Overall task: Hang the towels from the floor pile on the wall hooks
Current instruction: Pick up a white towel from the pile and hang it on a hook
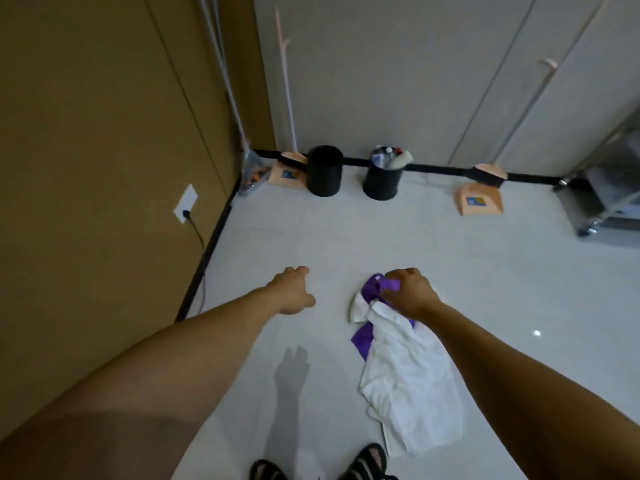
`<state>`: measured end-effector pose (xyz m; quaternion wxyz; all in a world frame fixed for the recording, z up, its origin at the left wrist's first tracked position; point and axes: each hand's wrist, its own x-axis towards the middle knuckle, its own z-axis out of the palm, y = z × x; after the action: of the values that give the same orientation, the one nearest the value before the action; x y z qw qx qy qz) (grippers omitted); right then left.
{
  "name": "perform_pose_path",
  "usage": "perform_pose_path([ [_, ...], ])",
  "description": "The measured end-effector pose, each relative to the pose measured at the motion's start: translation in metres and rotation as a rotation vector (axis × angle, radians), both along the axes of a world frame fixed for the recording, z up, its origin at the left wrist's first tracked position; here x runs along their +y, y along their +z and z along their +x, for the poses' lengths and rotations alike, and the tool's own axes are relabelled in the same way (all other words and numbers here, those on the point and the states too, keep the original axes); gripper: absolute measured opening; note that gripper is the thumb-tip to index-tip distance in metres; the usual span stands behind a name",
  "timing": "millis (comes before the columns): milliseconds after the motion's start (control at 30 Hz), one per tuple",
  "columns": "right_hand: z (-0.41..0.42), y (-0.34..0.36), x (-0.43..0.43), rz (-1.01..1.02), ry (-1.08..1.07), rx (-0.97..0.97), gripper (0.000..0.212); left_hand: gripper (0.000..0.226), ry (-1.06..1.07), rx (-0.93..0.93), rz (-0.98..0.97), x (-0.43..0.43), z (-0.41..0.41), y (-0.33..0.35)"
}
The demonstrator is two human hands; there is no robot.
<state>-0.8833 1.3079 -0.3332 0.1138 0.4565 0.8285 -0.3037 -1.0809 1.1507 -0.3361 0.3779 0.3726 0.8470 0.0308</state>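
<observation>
Head view: right grip (410, 292) pinches purple towel (372, 289); left grip (294, 289) loose, empty. White towel (408, 375) at 5 o'clock is tangled with it, may lift too.

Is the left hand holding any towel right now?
No, the left hand holds nothing; only the right hand grips the purple towel.

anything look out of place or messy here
Yes: a white towel and a purple towel lie crumpled together on the floor, not hung; the right hand grips the purple one. One black bin is also overfull, bottles poking above its rim.
</observation>
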Motion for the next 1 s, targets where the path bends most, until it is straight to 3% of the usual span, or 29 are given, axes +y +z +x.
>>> perform_pose_path([
  [167,0.106,-0.054,0.045,-0.064,-0.213,-0.093,0.050,0.076,-0.166,-0.067,-0.017,0.077,0.082,-0.050],
  [333,0.154,-0.145,0.052,-0.216,-0.339,-0.137,0.045,0.068,-0.232,-0.133,-0.036,0.113,0.130,-0.141],
  [567,0.166,-0.369,0.025,-0.416,-0.396,-0.217,0.046,0.059,-0.280,-0.203,-0.185,0.123,0.163,-0.366],
  [767,0.172,-0.571,-0.004,-0.416,-0.415,-0.317,0.040,0.060,-0.297,-0.243,-0.255,0.110,0.172,-0.554],
  [900,0.180,-0.665,-0.024,-0.442,-0.449,-0.378,0.041,0.057,-0.277,-0.258,-0.284,0.092,0.175,-0.635],
  [1000,0.178,-0.703,-0.034,-0.391,-0.459,-0.378,0.029,0.056,-0.288,-0.265,-0.301,0.079,0.177,-0.667],
])
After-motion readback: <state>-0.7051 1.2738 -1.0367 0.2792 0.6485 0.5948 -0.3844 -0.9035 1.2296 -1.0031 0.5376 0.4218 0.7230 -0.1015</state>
